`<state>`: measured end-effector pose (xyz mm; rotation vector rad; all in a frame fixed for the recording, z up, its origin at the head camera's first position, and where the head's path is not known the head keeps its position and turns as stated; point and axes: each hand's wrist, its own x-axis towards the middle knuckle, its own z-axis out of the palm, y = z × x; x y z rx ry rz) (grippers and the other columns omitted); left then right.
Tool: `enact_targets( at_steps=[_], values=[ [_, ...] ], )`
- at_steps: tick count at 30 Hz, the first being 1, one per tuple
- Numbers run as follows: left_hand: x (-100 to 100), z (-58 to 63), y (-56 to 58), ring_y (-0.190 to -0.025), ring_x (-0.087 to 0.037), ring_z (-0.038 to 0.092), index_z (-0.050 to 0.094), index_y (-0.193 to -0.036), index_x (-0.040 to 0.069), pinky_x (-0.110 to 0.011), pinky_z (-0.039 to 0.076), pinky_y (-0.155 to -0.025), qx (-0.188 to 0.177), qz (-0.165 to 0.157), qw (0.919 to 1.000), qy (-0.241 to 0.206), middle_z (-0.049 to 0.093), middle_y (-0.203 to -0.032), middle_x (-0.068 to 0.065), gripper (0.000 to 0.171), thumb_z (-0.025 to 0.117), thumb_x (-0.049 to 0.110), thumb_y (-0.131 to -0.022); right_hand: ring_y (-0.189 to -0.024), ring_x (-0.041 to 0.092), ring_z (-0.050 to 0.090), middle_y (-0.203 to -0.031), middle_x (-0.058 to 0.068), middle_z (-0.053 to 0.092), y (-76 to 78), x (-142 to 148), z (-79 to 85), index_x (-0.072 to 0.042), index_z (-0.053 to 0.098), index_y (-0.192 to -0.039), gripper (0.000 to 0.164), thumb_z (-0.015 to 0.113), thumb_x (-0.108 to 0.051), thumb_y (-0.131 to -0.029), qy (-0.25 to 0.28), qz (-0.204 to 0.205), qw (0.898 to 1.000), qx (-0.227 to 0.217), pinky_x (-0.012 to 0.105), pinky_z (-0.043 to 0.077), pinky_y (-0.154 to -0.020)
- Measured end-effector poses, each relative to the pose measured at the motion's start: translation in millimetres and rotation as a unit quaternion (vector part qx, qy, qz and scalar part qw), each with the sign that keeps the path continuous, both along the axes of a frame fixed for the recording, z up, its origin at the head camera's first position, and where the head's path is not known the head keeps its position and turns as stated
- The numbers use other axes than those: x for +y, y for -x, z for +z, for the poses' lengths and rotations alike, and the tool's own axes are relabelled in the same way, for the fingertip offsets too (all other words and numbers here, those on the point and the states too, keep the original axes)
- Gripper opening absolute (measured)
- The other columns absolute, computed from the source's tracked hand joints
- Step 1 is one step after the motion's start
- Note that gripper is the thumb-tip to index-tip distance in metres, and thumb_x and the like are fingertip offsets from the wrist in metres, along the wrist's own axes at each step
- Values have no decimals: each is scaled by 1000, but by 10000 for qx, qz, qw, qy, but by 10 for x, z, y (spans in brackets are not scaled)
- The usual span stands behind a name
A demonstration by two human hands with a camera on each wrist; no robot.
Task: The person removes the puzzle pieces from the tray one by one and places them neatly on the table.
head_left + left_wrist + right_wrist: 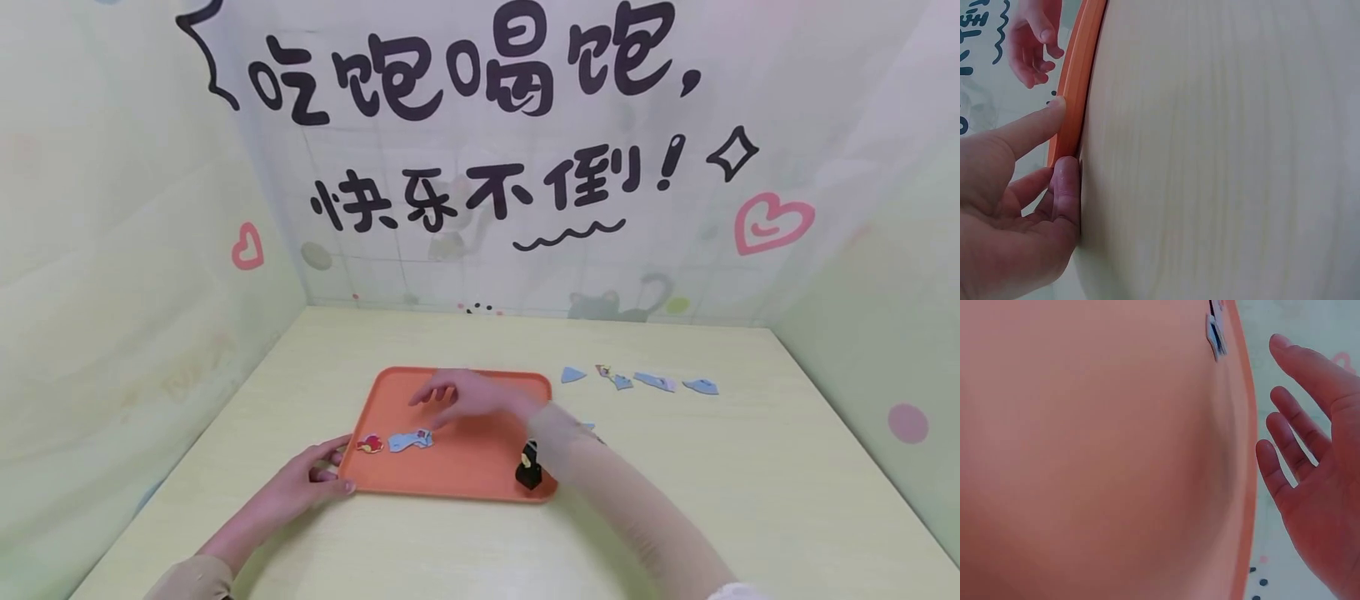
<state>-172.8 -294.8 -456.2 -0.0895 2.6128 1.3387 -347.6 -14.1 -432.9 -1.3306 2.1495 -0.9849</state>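
An orange tray (465,475) lies on the table. At its front left corner my left hand (303,483) grips the rim, thumb on the front side and fingers round the left side; the left wrist view shows the fingers against the orange edge (1074,100). Above the tray's middle hovers my right hand (468,396), fingers loosely spread and holding nothing. Flat on the tray are a red cut-out piece (370,444) and, just right of it, light blue cut-out pieces (408,441). A black piece (528,473) with a yellowish mark sits near the front right corner, partly behind my right sleeve.
Several pale blue cut-out pieces lie in a row on the table right of the tray, among them a triangular one (573,375), a long one (655,382) and a rightmost one (701,387). Another blue piece (588,426) shows partly behind my right forearm. Printed cloth walls enclose the table.
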Motion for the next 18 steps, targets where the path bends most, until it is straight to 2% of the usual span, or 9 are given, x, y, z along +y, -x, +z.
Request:
enact_targets(
  at_steps=[3,6,11,18],
  values=[
    [0,4,-3,-97,-19,53,35,-153,9,-22,48,-74,1,-10,10000,-35,50,-128,-12,83,79,26,-84,-121,15,54,-130,-8,63,-34,-57,-49,-27,64,-130,42,74,-26,-89,-91,113,9999,-64,31,44,-104],
    [1,8,-1,-97,-19,53,35,-153,9,-22,47,-74,-5,-16,10000,-46,50,-127,-12,83,79,25,-84,-118,10,54,-125,-13,64,-38,-94,-99,-30,66,-128,42,76,-30,-87,-249,239,9993,109,27,44,-102],
    [-3,4,14,-99,-19,54,35,-153,8,-24,46,-76,-19,-8,10000,13,51,-128,-12,84,78,27,-84,-116,9,50,-123,-11,59,-47,-138,-124,-31,68,-125,40,77,-32,-86,-520,360,9978,214,24,42,-100],
    [0,7,1,-99,-19,53,34,-154,8,-24,46,-74,-27,5,9999,106,50,-128,-12,84,78,28,-85,-121,8,48,-126,-10,57,-115,-149,-137,-29,72,-119,33,77,-28,-86,-582,201,9975,343,26,40,-105]
  ],
)
